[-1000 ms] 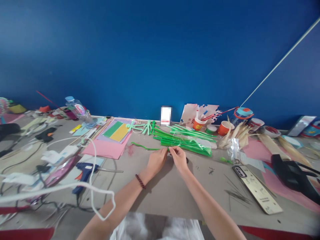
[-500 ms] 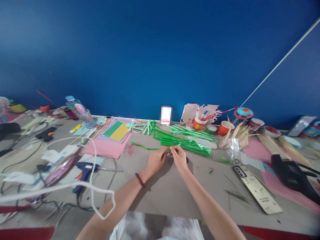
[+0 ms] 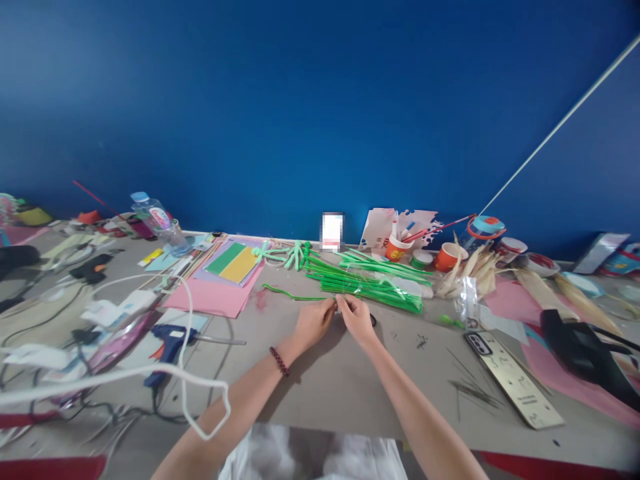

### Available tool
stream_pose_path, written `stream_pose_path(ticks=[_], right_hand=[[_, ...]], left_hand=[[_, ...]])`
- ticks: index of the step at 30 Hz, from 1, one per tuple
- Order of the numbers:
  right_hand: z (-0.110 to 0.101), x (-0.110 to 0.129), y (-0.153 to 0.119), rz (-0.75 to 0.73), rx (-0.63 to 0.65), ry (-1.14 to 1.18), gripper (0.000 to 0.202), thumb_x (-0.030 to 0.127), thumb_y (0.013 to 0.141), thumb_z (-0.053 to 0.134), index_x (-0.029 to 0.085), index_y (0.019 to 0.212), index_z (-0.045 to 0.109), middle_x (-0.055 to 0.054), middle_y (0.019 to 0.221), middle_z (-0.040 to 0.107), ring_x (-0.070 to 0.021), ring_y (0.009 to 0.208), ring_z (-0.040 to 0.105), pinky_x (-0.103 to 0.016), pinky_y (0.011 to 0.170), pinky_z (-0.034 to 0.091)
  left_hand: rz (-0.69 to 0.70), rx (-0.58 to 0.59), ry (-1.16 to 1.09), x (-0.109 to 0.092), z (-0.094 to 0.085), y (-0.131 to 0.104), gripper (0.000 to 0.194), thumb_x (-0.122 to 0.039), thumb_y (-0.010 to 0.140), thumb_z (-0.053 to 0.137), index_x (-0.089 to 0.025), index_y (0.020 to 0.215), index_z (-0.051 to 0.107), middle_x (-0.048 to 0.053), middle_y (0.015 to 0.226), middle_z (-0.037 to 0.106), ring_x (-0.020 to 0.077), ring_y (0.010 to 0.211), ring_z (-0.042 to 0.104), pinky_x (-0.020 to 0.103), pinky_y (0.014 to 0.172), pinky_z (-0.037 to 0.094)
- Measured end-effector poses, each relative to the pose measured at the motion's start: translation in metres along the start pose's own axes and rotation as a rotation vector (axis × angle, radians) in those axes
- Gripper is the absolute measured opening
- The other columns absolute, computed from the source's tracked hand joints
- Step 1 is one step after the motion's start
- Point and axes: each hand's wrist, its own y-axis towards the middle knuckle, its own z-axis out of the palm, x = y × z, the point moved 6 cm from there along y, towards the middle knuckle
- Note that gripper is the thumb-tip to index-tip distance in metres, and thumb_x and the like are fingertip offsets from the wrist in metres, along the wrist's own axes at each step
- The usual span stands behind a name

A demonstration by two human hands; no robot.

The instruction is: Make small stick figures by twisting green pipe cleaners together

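A thin green pipe cleaner [image 3: 285, 292] runs leftward from the fingers of my left hand [image 3: 314, 321], its far end over the grey tabletop. My left hand is closed in a pinch on it. Fingertip to fingertip with it, my right hand [image 3: 357, 320] also pinches, at the pipe cleaner's near end; the fingers hide most of that spot. Just beyond both hands lies a bundle of green pipe cleaners [image 3: 380, 291], partly under clear plastic. Paler green shapes made of pipe cleaner [image 3: 296, 254] sit behind to the left.
Left are pink paper [image 3: 213, 297], a blue glue gun [image 3: 173, 343], a white cable [image 3: 187, 373] and a water bottle [image 3: 160, 220]. Right are a phone [image 3: 515, 380], thin dark wires [image 3: 475, 392], paper cups [image 3: 450, 257] and a black tool [image 3: 585, 357]. A blue wall [image 3: 300, 120] closes off the back.
My right hand's fingers have drawn in against the left fingertips, and the green bit that showed between them is now mostly covered. My left hand has barely moved.
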Motion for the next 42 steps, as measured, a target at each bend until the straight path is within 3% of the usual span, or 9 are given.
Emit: stream_pose_path(ticks=[5, 10, 17, 32, 42], right_hand=[[-0.001, 0.0, 0.0, -0.02, -0.019, 0.001, 0.042, 0.045, 0.083, 0.047, 0.02, 0.05, 0.039, 0.003, 0.049, 0.039, -0.0115, 0.05, 0.038, -0.025, 0.05, 0.028], [-0.001, -0.006, 0.003, 0.049, 0.0, 0.103, 0.044, 0.047, 0.082, 0.048, 0.021, 0.049, 0.037, 0.004, 0.046, 0.037, -0.0114, 0.048, 0.037, -0.025, 0.049, 0.029], [-0.008, -0.016, 0.007, 0.152, -0.06, 0.181, 0.046, 0.051, 0.075, 0.053, 0.021, 0.044, 0.039, 0.003, 0.041, 0.039, -0.0117, 0.044, 0.039, -0.025, 0.049, 0.033], [-0.024, -0.025, 0.014, 0.144, -0.161, 0.17, 0.044, 0.05, 0.077, 0.052, 0.02, 0.047, 0.038, 0.004, 0.044, 0.039, -0.0102, 0.046, 0.037, -0.023, 0.048, 0.03], [-0.033, -0.03, 0.017, 0.175, -0.199, 0.155, 0.044, 0.051, 0.076, 0.052, 0.021, 0.047, 0.037, 0.005, 0.042, 0.038, -0.0104, 0.043, 0.036, -0.024, 0.046, 0.03]], left_hand=[[0.05, -0.018, -0.021, -0.003, -0.002, 0.001, 0.024, -0.032, 0.09, 0.04, -0.022, 0.093, 0.062, 0.006, 0.075, 0.064, 0.0166, 0.064, 0.056, 0.025, 0.059, 0.034], [0.121, -0.073, 0.059, -0.008, -0.008, 0.001, 0.026, -0.03, 0.091, 0.038, -0.02, 0.091, 0.063, 0.006, 0.077, 0.065, 0.0175, 0.067, 0.058, 0.026, 0.06, 0.034], [0.074, -0.039, 0.181, -0.005, -0.011, 0.003, 0.027, -0.028, 0.091, 0.039, -0.02, 0.087, 0.064, 0.005, 0.08, 0.067, 0.0156, 0.07, 0.061, 0.023, 0.062, 0.038], [-0.061, -0.204, -0.307, 0.014, -0.02, 0.014, 0.023, -0.031, 0.083, 0.053, -0.017, 0.08, 0.07, 0.005, 0.076, 0.066, 0.0161, 0.074, 0.059, 0.026, 0.068, 0.044], [-0.047, -0.211, -0.219, 0.019, -0.028, 0.015, 0.025, -0.034, 0.084, 0.053, -0.018, 0.076, 0.07, 0.004, 0.072, 0.064, 0.0153, 0.07, 0.057, 0.026, 0.066, 0.041]])
